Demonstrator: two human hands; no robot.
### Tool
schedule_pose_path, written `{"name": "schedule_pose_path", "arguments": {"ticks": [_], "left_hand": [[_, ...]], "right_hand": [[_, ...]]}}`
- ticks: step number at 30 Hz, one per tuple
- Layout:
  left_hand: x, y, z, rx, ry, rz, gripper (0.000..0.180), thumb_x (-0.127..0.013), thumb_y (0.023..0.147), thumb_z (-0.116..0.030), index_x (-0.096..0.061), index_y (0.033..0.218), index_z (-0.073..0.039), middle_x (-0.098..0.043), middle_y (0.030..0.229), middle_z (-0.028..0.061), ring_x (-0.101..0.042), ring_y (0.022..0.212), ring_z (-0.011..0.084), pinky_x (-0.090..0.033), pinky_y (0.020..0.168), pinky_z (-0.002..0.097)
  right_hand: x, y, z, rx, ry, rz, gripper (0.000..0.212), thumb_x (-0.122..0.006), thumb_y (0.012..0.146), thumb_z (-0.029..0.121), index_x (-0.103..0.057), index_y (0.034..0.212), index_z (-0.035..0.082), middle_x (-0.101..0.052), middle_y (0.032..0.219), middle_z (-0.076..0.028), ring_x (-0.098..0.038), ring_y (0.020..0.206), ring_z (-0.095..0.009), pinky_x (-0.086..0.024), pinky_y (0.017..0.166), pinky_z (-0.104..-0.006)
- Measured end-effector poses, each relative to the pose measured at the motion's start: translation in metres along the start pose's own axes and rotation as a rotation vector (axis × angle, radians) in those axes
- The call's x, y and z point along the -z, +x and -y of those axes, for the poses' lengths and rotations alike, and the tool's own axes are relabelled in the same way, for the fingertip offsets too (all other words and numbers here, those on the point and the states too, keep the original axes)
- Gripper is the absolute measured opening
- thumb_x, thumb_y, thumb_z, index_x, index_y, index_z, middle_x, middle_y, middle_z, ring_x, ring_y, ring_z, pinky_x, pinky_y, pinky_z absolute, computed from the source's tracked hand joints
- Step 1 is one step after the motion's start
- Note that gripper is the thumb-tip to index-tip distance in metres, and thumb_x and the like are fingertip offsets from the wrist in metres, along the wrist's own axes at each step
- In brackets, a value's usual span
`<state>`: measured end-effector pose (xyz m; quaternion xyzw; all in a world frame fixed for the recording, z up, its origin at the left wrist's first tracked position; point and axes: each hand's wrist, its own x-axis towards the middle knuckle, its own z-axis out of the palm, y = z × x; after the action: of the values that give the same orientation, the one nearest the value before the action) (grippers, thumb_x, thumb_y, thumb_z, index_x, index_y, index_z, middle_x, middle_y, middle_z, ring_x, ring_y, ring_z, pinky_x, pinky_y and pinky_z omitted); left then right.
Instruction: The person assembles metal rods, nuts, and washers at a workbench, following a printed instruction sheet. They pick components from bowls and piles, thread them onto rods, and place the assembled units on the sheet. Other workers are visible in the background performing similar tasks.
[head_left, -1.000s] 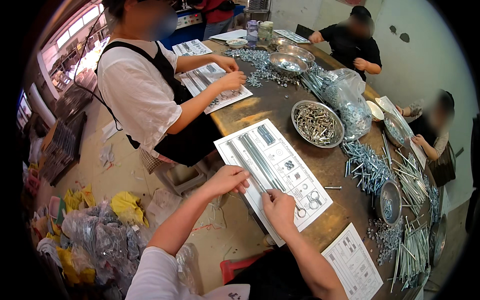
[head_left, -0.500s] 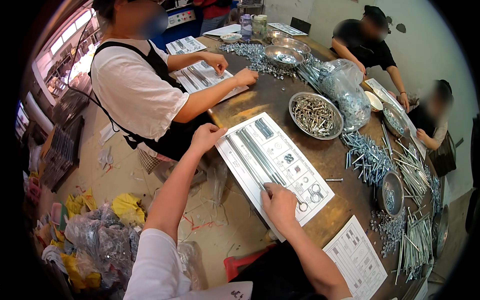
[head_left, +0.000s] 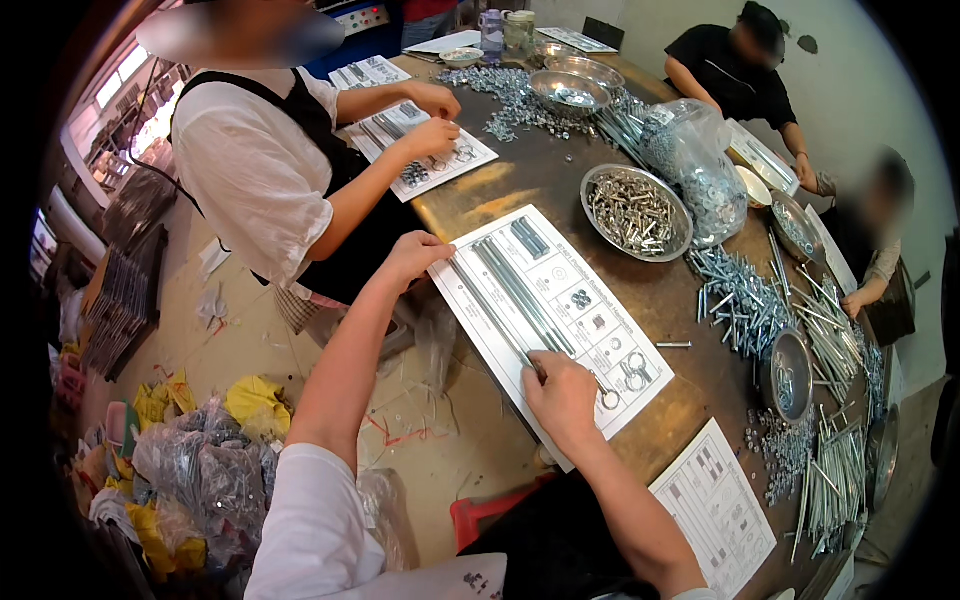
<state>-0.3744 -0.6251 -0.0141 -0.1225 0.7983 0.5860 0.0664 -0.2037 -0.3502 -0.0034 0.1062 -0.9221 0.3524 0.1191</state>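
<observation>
In front of me a white printed card (head_left: 470,300) with outlined boxes lies at the table edge. Several long metal rods (head_left: 513,285) rest lengthwise on it, and one thin rod ends in a ring (head_left: 609,400). My left hand (head_left: 412,260) is closed on the card's far left corner, by the thin rod's end. Toward the near end, my right hand (head_left: 562,400) presses over the rods, its thumb and finger closed around the thin one; the palm hides part of it. Short dark cylinders (head_left: 530,238) and small nuts (head_left: 581,298) sit in other boxes.
A steel bowl (head_left: 688,235) of short fasteners stands beyond the card, next to a clear plastic bag (head_left: 690,170). Bolts (head_left: 740,300) and long rods (head_left: 835,480) are heaped to the right. Another printed sheet (head_left: 715,510) lies nearer. A co-worker's hands (head_left: 432,137) work over another card at left.
My hands stay at the same spots on the card. The co-worker at left has drawn one hand back from the table over their card. At far right, a co-worker's hand has moved nearer the rods.
</observation>
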Motion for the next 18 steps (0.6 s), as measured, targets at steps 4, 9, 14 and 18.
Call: {"name": "schedule_pose_path", "arguments": {"ticks": [4,9,14,18], "left_hand": [[0.009,0.0,0.013,-0.22,0.119,-0.109,0.04,-0.074,0.085,-0.033,-0.068,0.097,0.004,-0.068,0.083,0.0083,-0.064,0.076,0.0156,-0.05,0.069,0.029],[-0.048,-0.073,-0.051,-0.581,0.16,-0.257,0.021,-0.064,0.093,-0.016,-0.066,0.101,0.004,-0.067,0.088,0.0068,-0.059,0.079,0.011,-0.049,0.072,0.0264],[-0.176,-0.187,-0.079,-0.596,0.103,0.213,0.013,-0.062,0.092,-0.008,-0.065,0.095,0.004,-0.068,0.091,0.0073,-0.061,0.087,0.0147,-0.048,0.084,0.0295],[-0.292,-0.253,-0.085,-0.73,0.02,0.696,0.01,-0.065,0.084,-0.003,-0.066,0.092,0.003,-0.068,0.093,0.012,-0.064,0.088,0.0204,-0.049,0.083,0.0311]], "right_hand": [[0.024,-0.009,0.016,-0.073,0.099,0.059,0.03,-0.067,0.079,0.014,-0.069,0.107,0.003,-0.067,0.074,-0.013,-0.066,0.067,-0.029,-0.052,0.063,-0.04],[0.1,-0.062,-0.021,-0.172,0.161,-0.021,0.028,-0.067,0.084,0.012,-0.067,0.11,0.003,-0.067,0.074,-0.012,-0.067,0.067,-0.026,-0.054,0.066,-0.0362],[0.189,-0.144,-0.081,-0.371,0.137,-0.237,0.025,-0.065,0.086,0.011,-0.067,0.111,0.006,-0.068,0.084,-0.014,-0.067,0.072,-0.029,-0.054,0.066,-0.0371],[0.271,-0.233,-0.143,-0.673,-0.104,-0.562,0.022,-0.064,0.087,0.01,-0.068,0.108,0.007,-0.07,0.089,-0.014,-0.068,0.076,-0.03,-0.055,0.07,-0.0366]]}}
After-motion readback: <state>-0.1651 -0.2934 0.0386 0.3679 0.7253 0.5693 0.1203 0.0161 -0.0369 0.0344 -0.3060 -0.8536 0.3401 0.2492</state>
